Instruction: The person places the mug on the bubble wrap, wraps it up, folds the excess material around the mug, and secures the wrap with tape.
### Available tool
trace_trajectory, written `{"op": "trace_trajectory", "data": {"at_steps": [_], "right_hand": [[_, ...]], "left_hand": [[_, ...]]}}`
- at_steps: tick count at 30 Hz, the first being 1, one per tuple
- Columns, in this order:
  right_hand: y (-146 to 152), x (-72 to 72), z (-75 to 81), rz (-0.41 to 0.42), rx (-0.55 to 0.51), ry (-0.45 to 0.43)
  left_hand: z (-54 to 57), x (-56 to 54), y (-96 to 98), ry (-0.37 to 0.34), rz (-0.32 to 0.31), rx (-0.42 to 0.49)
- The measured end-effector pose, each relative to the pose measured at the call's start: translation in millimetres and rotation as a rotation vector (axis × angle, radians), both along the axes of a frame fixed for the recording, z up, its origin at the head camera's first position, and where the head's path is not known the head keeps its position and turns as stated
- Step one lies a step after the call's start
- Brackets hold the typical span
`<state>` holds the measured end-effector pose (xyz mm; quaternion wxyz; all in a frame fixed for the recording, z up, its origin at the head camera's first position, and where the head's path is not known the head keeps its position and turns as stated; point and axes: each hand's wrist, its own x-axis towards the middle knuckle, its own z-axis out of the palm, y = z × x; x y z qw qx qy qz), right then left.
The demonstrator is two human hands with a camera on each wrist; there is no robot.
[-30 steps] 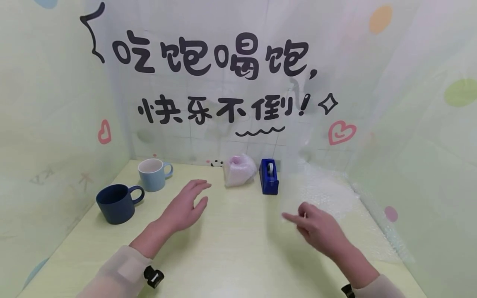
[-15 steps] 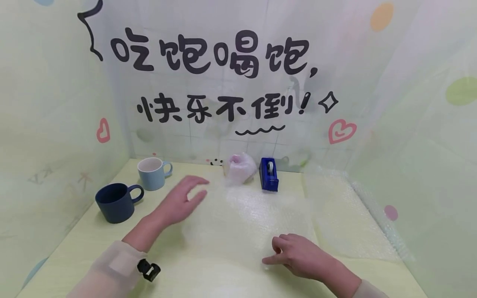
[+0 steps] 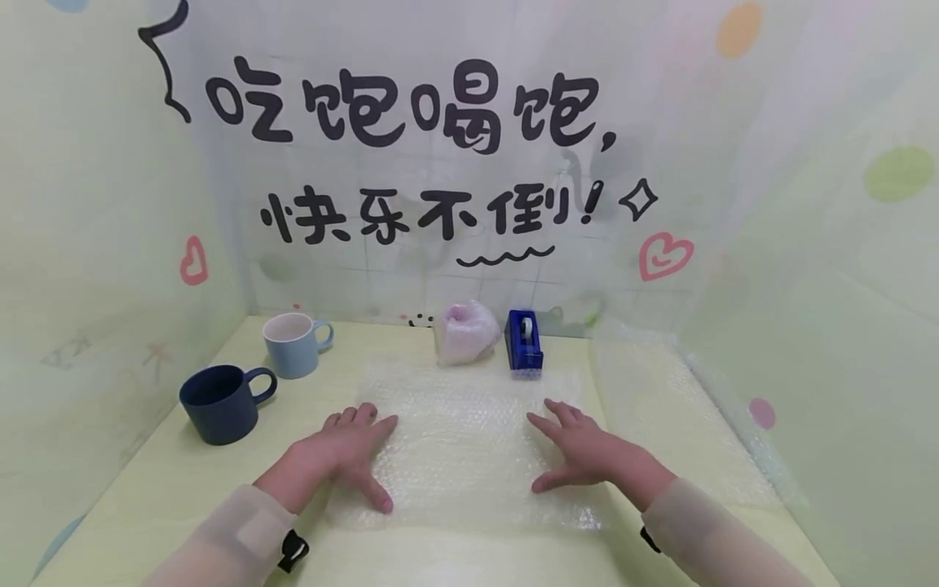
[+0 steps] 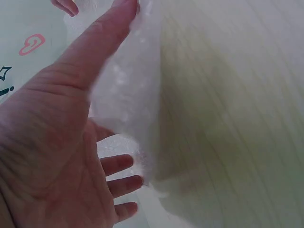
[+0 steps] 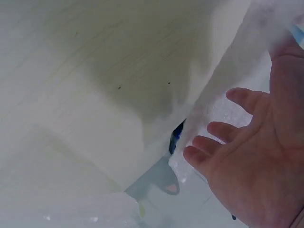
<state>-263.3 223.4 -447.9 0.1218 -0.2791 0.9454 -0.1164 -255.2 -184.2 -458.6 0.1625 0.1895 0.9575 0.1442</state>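
Both left hand (image 3: 346,451) and right hand (image 3: 587,448) seemingly touch one bubble-wrap sheet (image 3: 458,452).

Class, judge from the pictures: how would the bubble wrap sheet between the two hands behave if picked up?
The bubble wrap sheet would probably flop and sag, since it looks thin, with no visible stiff backing. It is likely light for its size, being a translucent film covered in small bubbles.

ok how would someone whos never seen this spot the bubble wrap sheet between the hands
Start at the wall with black lettering, then look down to the pale yellow table. Mid-table, the clear bubble wrap sheet spreads between the left hand and the right hand. Unlike the other bubble wrap along the right wall, it has a hand at each side.
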Motion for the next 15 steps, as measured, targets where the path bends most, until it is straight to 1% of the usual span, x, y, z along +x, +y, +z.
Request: {"op": "trace_trajectory", "data": {"at_steps": [2,3,6,10,15], "right_hand": [[-3,-5.4,-4.1,-0.035,0.029,-0.1],[-5,-7.4,-6.0,-0.043,0.041,-0.137],[-9,-12.5,-8.6,-0.05,0.066,-0.194],[-13,-16.3,-8.3,-0.068,0.06,-0.215],[-13,-16.3,-9.7,-0.095,0.033,-0.236]], "left_hand": [[-2.2,0.6,-1.1,-0.014,0.006,0.022],[-3.4,0.7,-1.9,-0.025,0.003,0.029],[-5.2,0.6,-4.5,-0.057,-0.002,0.03],[-6.0,0.0,-7.5,-0.074,0.011,0.002],[-6.5,0.6,-7.0,-0.079,0.033,0.012]]}}
